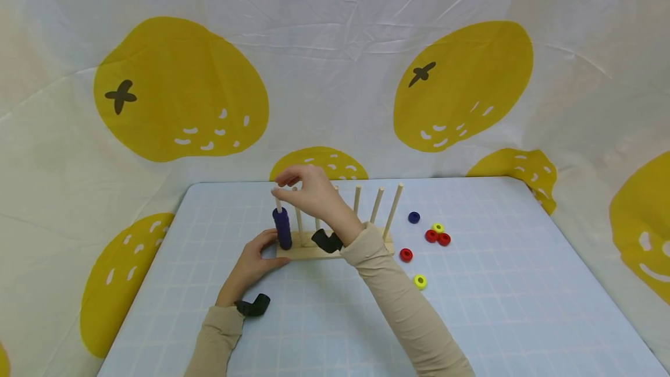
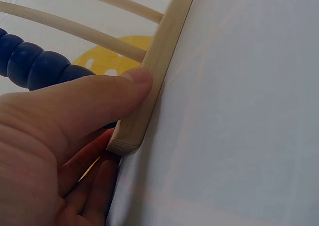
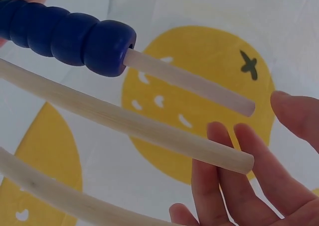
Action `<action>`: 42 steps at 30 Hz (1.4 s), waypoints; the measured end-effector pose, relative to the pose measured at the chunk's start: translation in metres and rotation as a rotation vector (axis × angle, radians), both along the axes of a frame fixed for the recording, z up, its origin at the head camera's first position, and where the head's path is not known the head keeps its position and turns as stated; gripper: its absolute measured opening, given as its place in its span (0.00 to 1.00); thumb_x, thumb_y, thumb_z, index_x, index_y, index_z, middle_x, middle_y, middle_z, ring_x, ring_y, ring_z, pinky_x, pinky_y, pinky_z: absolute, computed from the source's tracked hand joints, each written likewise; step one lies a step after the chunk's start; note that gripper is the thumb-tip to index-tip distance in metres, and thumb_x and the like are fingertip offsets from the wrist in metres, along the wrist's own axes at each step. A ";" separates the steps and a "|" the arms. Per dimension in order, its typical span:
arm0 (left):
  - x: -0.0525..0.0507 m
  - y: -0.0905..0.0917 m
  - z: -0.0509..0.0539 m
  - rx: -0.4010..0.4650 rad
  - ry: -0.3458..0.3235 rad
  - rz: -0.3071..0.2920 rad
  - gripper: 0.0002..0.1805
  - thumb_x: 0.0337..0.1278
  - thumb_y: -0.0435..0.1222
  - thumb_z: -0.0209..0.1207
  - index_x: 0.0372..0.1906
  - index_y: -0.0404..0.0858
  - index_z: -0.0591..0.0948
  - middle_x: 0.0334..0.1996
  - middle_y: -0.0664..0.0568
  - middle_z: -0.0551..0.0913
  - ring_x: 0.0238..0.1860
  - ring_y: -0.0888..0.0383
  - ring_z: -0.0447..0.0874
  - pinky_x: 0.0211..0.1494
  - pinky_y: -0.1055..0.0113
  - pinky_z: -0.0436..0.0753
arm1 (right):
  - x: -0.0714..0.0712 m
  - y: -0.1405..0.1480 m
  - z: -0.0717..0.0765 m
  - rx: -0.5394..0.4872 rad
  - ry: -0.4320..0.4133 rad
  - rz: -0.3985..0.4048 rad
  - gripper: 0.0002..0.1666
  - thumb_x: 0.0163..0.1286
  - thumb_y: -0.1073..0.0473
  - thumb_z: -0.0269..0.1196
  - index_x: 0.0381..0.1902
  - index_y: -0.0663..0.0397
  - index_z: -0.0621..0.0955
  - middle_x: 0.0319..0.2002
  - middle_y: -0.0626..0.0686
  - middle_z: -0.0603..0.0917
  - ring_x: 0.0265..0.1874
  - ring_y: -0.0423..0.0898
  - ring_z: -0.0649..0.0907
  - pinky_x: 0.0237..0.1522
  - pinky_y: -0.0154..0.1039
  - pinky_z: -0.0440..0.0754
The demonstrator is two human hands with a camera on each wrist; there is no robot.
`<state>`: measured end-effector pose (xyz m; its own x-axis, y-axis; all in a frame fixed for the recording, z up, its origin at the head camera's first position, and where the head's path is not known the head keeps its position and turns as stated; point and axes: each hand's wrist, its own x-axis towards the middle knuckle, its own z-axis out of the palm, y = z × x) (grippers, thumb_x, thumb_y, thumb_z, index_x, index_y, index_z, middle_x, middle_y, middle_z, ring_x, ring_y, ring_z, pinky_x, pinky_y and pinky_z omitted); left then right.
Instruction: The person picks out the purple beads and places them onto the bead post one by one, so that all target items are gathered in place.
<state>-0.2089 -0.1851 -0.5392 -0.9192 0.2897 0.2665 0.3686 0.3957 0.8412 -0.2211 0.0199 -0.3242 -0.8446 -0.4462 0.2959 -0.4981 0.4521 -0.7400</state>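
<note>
A wooden base (image 2: 167, 47) carries a row of upright wooden pegs (image 3: 134, 124). Several dark blue beads (image 1: 282, 228) are stacked on the leftmost peg, whose upper end stays bare. My left hand (image 1: 255, 260) grips the left end of the base, its thumb (image 2: 122, 89) on the front face and the other fingers behind. Up at the top of the leftmost peg is my right hand (image 1: 311, 191), thumb and fingers apart with nothing between them. In the right wrist view the fingers (image 3: 249, 186) are spread beside the peg tips.
To the right of the base lie loose beads: a blue bead (image 1: 414, 217), a yellow bead (image 1: 438, 228), several red ones including a red bead (image 1: 406, 255), and another yellow bead (image 1: 420, 282). A lemon-print cloth (image 1: 335, 74) hangs behind the light blue table (image 1: 502, 307).
</note>
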 end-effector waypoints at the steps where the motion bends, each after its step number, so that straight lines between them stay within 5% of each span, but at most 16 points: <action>1: 0.001 0.000 0.001 -0.002 -0.001 0.003 0.30 0.46 0.36 0.76 0.58 0.38 0.81 0.61 0.48 0.78 0.65 0.46 0.72 0.70 0.47 0.69 | 0.000 0.000 0.000 -0.006 0.002 -0.001 0.13 0.67 0.58 0.68 0.47 0.57 0.86 0.43 0.52 0.87 0.45 0.47 0.82 0.48 0.34 0.81; 3: 0.006 0.003 0.010 -0.013 -0.002 0.001 0.29 0.47 0.33 0.75 0.58 0.35 0.80 0.60 0.45 0.78 0.65 0.45 0.72 0.69 0.47 0.69 | 0.000 0.001 0.000 -0.017 0.009 -0.004 0.11 0.67 0.58 0.67 0.46 0.56 0.86 0.43 0.51 0.87 0.45 0.46 0.82 0.48 0.36 0.82; 7: 0.005 0.003 0.010 -0.015 -0.011 0.000 0.30 0.47 0.32 0.75 0.59 0.34 0.80 0.61 0.44 0.78 0.66 0.44 0.71 0.70 0.48 0.68 | 0.001 0.004 0.001 -0.026 0.022 -0.010 0.10 0.68 0.58 0.66 0.45 0.55 0.86 0.43 0.50 0.87 0.45 0.46 0.82 0.50 0.40 0.82; 10: 0.000 0.000 0.001 -0.007 -0.014 -0.003 0.30 0.47 0.36 0.76 0.59 0.39 0.80 0.61 0.48 0.78 0.66 0.47 0.71 0.71 0.49 0.68 | 0.005 0.008 0.002 -0.044 0.026 -0.007 0.11 0.69 0.57 0.66 0.46 0.55 0.86 0.45 0.51 0.87 0.47 0.46 0.81 0.51 0.41 0.81; 20: 0.000 0.000 0.000 -0.030 -0.016 0.017 0.30 0.47 0.34 0.75 0.59 0.39 0.80 0.60 0.47 0.78 0.66 0.47 0.72 0.71 0.49 0.68 | 0.017 0.034 0.003 -0.167 0.143 -0.017 0.10 0.68 0.60 0.66 0.46 0.55 0.86 0.47 0.50 0.86 0.52 0.45 0.81 0.55 0.41 0.81; 28: 0.009 0.008 0.014 -0.023 -0.002 0.024 0.30 0.46 0.26 0.74 0.58 0.30 0.79 0.60 0.39 0.78 0.65 0.40 0.71 0.70 0.44 0.66 | 0.029 0.058 -0.001 -0.273 0.257 0.001 0.10 0.66 0.63 0.68 0.45 0.56 0.86 0.46 0.50 0.86 0.50 0.43 0.82 0.57 0.41 0.78; 35: 0.002 0.001 0.001 -0.023 -0.023 0.020 0.31 0.45 0.33 0.76 0.58 0.38 0.80 0.61 0.47 0.78 0.66 0.47 0.71 0.72 0.49 0.67 | 0.042 0.077 -0.003 -0.361 0.294 0.033 0.09 0.65 0.68 0.67 0.44 0.58 0.86 0.46 0.53 0.86 0.51 0.47 0.82 0.61 0.45 0.77; 42: -0.001 -0.001 -0.001 -0.006 -0.028 0.006 0.31 0.45 0.38 0.77 0.58 0.39 0.81 0.61 0.47 0.78 0.66 0.46 0.70 0.71 0.48 0.67 | 0.049 0.098 -0.004 -0.491 0.364 0.104 0.12 0.64 0.76 0.64 0.45 0.66 0.84 0.45 0.59 0.85 0.49 0.55 0.81 0.58 0.46 0.79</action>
